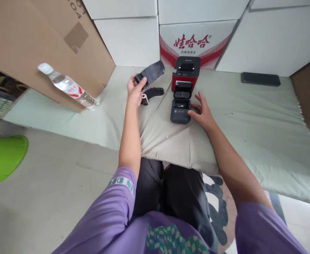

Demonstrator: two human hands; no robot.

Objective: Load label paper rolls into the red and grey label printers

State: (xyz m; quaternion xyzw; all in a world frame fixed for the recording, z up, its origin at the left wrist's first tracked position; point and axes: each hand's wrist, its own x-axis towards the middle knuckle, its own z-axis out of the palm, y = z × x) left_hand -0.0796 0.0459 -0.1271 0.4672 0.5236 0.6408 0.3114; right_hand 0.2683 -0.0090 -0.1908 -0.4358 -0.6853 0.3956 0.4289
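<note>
My left hand [137, 89] pinches a roll of black label tape [153, 72], whose loose end stretches up to the right. Just below lies a second dark strip [155, 92] with a small white-cored roll [144, 99] at its near end. Its contact with my left fingers cannot be made out. A small dark label printer [180, 111] sits on the covered surface, its lid [182, 91] raised. Against its right side rest fingertips of my right hand [201, 111], fingers apart and gripping nothing. Directly behind stands a red and black printer [186, 74].
White cartons [128, 42] line the back, one with red lettering [193, 41]. A water bottle [70, 86] leans by a brown cardboard box [46, 46] at left. A black phone-like slab [260, 79] lies at back right. A green plastic seat [6, 155] is on the floor.
</note>
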